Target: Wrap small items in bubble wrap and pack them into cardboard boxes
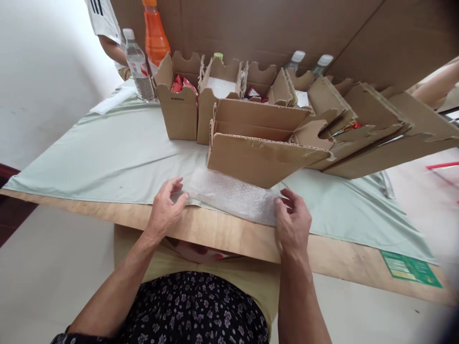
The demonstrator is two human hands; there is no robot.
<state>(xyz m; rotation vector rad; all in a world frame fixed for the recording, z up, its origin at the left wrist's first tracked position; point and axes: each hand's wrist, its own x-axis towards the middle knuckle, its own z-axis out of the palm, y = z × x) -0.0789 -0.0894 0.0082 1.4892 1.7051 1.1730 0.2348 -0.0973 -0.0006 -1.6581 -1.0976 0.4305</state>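
Observation:
A flat strip of clear bubble wrap lies along the table's front edge, partly under the near side of an open cardboard box. My left hand is open beside the strip's left end, thumb and fingers apart. At the other end, my right hand has its fingers curled and its thumb on the edge of the wrap. The fingertips of that hand are partly hidden.
Several cut cardboard boxes stand in a row behind, some holding red packets. A water bottle and an orange bottle stand back left. Another wrap strip lies on the pale green cloth. Another person's arm shows behind.

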